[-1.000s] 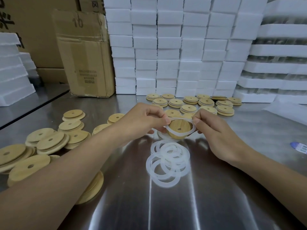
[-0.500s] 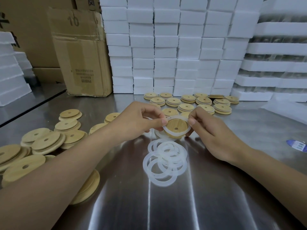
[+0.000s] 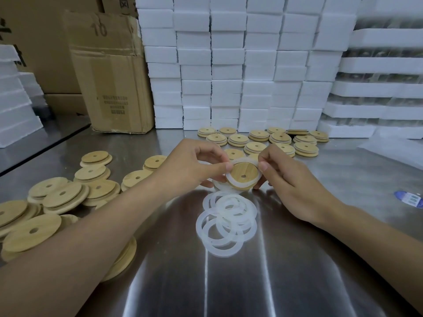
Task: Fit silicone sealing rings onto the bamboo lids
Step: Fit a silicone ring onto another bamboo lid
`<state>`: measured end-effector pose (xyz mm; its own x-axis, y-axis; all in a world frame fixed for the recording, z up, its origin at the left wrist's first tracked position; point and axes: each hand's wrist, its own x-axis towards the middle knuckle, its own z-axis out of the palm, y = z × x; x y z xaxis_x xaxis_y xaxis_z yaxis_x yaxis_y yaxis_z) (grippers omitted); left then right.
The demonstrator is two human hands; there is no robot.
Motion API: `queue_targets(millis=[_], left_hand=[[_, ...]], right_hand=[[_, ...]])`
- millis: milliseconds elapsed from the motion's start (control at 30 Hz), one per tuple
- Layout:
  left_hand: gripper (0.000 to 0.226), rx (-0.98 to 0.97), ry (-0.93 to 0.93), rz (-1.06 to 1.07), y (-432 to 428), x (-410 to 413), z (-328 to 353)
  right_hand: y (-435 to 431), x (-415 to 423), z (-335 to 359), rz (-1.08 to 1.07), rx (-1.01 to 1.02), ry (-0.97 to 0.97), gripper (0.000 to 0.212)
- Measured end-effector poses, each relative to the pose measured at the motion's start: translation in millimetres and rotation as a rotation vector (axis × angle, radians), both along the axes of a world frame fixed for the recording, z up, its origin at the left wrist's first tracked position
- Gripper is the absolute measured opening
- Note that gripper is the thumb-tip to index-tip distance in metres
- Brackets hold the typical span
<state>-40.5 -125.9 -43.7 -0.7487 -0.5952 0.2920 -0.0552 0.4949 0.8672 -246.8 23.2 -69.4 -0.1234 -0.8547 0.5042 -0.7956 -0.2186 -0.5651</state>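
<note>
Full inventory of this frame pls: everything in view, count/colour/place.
held lid: one, tan bamboo, centre frame
sealing ring: one, translucent white, round the held lid
loose rings: several, translucent white, heaped nearer the camera than held lid
bare lids: many, tan, piled left
stacked lids: many, tan, beyond held lid
foam blocks: many, white, stacked at back
foam trays: several, white, stacked far right
cardboard boxes: several, brown, back left
blue-white item: one, right edge, kind unclear
table: one, shiny steel, under everything
left hand: one, grip on held lid's left edge
right hand: one, grip on its right edge
</note>
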Motion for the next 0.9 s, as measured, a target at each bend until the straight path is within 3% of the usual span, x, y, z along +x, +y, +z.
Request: queue_targets(millis=[467, 900], left_hand=[[0.005, -0.016, -0.049, -0.035, -8.4, 3.7, -1.5], [0.009, -0.039, -0.089, 0.018, -8.0, 1.9, -6.0]], right_hand=[[1.7, 0.4, 3.0, -0.009, 0.041, -0.002, 0.015], [3.6, 0.6, 6.4, 0.01, 0.061, -0.198, 0.011]])
